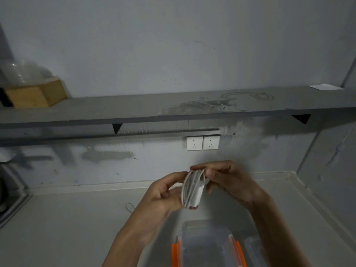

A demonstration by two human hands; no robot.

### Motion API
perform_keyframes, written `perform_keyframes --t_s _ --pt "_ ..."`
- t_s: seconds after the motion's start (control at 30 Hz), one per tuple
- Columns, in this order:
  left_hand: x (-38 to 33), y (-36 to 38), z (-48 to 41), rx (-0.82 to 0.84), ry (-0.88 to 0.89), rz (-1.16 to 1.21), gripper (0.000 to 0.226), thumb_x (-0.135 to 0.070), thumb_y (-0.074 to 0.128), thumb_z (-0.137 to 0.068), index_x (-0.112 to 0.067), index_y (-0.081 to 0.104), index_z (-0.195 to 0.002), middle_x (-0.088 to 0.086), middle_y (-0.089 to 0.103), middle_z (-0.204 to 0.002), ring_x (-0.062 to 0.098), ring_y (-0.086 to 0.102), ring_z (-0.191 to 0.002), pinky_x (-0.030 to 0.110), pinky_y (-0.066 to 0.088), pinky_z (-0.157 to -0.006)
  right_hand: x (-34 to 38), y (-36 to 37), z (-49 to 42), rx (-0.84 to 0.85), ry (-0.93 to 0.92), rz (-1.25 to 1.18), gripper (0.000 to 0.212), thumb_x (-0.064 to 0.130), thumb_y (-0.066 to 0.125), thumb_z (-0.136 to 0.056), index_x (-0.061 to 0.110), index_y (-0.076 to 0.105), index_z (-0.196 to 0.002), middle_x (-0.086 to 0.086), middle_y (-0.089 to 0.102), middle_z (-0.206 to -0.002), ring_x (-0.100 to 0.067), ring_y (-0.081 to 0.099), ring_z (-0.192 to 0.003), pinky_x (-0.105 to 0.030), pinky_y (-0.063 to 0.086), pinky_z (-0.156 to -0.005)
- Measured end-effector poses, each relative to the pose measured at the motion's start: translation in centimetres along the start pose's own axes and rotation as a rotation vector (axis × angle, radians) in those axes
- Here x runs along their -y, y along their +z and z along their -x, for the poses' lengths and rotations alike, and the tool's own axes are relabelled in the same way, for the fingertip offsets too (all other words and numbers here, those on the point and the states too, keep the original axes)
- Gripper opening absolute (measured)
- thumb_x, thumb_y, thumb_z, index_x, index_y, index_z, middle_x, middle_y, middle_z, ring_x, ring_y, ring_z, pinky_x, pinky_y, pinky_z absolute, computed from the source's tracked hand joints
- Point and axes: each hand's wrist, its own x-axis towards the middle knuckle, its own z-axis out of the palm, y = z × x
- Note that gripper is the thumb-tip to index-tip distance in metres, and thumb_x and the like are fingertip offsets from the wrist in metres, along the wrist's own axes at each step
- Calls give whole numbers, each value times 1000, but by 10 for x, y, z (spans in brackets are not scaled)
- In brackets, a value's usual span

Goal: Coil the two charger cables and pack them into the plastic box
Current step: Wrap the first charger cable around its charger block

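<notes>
A white charger cable [192, 187] is wound into a flat coil of several loops, held up above the counter. My left hand [165, 193] grips its lower left side. My right hand [227, 180] pinches the top of the coil between thumb and fingers. Below the hands stands a clear plastic box [208, 245] with orange clips on its sides; nothing shows inside it. A thin small loop [130, 207] lies on the counter left of my left forearm; I cannot tell what it is. A second cable is not visible.
A pale counter [67, 228] runs to a grey wall with a double socket [202, 143]. A grey shelf [134, 108] above holds a wooden box [36, 95] with clear plastic on top and a white paper [325, 87]. A clear lid [254, 249] lies right of the box.
</notes>
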Motion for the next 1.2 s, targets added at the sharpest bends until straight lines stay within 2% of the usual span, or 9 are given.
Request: perform_keyframes --t_s 0.1,0.17,0.3,0.47,0.7,0.87,1.0,1.13,1.2 --pt "18 -8 -7 -40 -81 318 50 7 57 -75 -4 62 -123 25 61 -126 46 61 -113 41 55 -81 -20 27 -3 -186 -11 32 27 26 58 -89 16 73 -109 -2 77 -98 -9 66 -74 -21 50 -55" --pt "26 -16 -8 -64 -114 406 53 10 51 -75 -4 61 -125 27 60 -126 49 58 -115 43 55 -82 -31 42 -8 -300 -44 103 24 15 54 -93 16 73 -108 -3 77 -92 -8 60 -63 -21 46 -50" --pt "21 -38 2 -58 -131 288 49 12 51 -80 -7 63 -123 23 61 -125 45 61 -112 39 56 -78 -30 58 -14 -389 -175 242 22 13 58 -91 23 74 -103 5 76 -97 -6 64 -67 -22 49 -53" --pt "0 -64 23 -45 -179 76 31 8 56 -88 -4 66 -114 17 62 -117 37 65 -95 37 57 -74 -5 78 -36 -338 -437 642 15 11 63 -89 19 76 -93 13 74 -96 -6 68 -95 -17 52 -80" --pt "-24 -101 50 -66 -143 -213 41 17 48 -88 -10 66 -113 18 58 -119 29 70 -86 39 58 -78 -25 110 -68 -295 -274 283 15 6 59 -90 7 73 -85 -4 75 -84 -20 73 -77 -31 60 -68" --pt "-23 -124 61 -154 -82 -215 41 16 48 -89 -11 64 -114 12 59 -122 34 70 -95 48 58 -85 -44 150 -80 -260 -113 -2 20 12 52 -93 0 67 -88 -11 72 -82 -18 71 -76 -26 57 -64" --pt "-8 -122 61 -208 -71 -201 33 4 55 -92 -16 62 -117 4 65 -119 29 71 -99 48 56 -90 -74 185 -87 -562 -90 -35 27 13 45 -99 9 65 -82 -1 66 -74 -14 61 -71 -28 48 -68" --pt "13 -106 54 -254 -31 -360 39 0 38 -100 -23 55 -126 -3 61 -125 15 68 -104 30 57 -90 -87 192 -85 -791 -164 -62 29 21 41 -99 12 61 -80 -2 59 -70 -20 53 -67 -37 43 -65" --pt "20 -96 50 -249 12 -415 45 -6 35 -100 -38 54 -124 -9 62 -128 7 64 -112 22 53 -93 -87 182 -79 -867 -191 -33 30 16 39 -102 9 59 -81 -2 56 -70 -18 51 -65 -32 43 -63"
